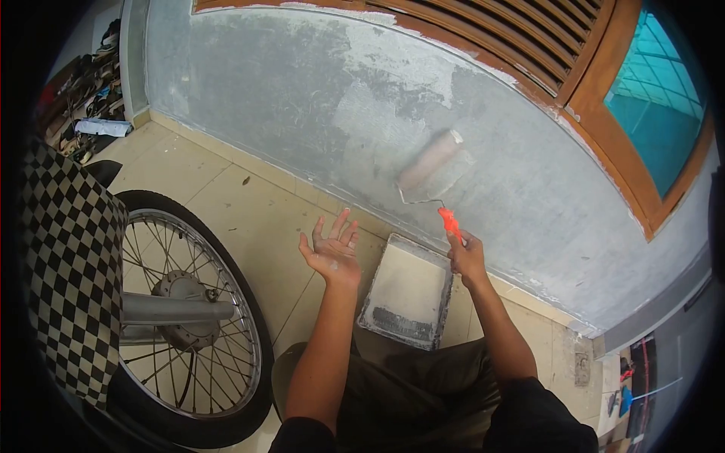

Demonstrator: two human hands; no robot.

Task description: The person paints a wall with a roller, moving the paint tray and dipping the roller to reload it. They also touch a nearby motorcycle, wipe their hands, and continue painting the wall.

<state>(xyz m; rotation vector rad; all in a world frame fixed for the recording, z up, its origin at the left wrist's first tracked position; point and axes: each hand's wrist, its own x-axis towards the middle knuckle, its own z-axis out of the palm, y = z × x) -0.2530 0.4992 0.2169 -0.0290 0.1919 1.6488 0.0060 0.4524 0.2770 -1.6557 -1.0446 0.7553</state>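
My right hand [467, 257] is closed round the orange handle of a paint roller [430, 160]. The roller's sleeve, blurred along its length, lies over the grey wall [264, 83] beside a paler patch. Below that hand, a paint tray [364, 317] rests on the floor with whitish paint in it and a dark ribbed end toward me. My left hand [332, 253] hangs in the air left of the tray, palm up, fingers spread, holding nothing. Whitish smears show on its palm and fingertips.
A motorcycle wheel [260, 355] stands close on my left, beside a checkered cover [72, 264]. Above the wall are brown wooden louvres [498, 38] and a framed window [653, 98]. Piled items [94, 98] sit at the far left. Beige tiles [219, 208] cover the floor.
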